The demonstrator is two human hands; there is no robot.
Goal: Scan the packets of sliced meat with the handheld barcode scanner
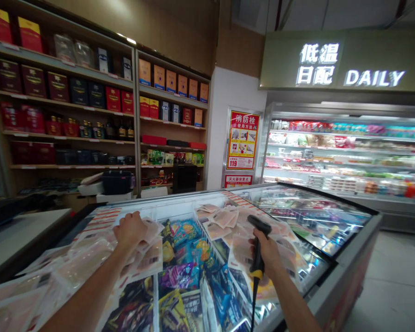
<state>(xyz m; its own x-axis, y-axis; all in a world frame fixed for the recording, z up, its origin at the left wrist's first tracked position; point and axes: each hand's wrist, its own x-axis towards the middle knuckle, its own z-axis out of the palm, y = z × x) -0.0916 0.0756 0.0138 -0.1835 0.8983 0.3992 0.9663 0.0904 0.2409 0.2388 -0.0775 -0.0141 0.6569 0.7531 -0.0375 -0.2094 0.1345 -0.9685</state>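
My right hand (268, 253) grips a black and yellow barcode scanner (257, 263), its head tilted up and its cable hanging down. Below and behind it lie flat clear packets with pale contents and printed labels (240, 249), spread over the freezer's glass. My left hand (131, 229) is at the other pile, fingers curled down at the edge of a flat plastic packet (152, 230); its fingertips are hidden. More flat packets (86, 258) overlap under and beside my left forearm. Between the two piles, the open chest freezer (155, 295) shows colourful bagged goods (183, 251).
A second glass freezer lid (314, 212) extends to the back right. Shelves of boxed goods (72, 92) line the left wall. A lit refrigerated display (342, 157) stands behind on the right. A pale counter (27, 235) is at the left.
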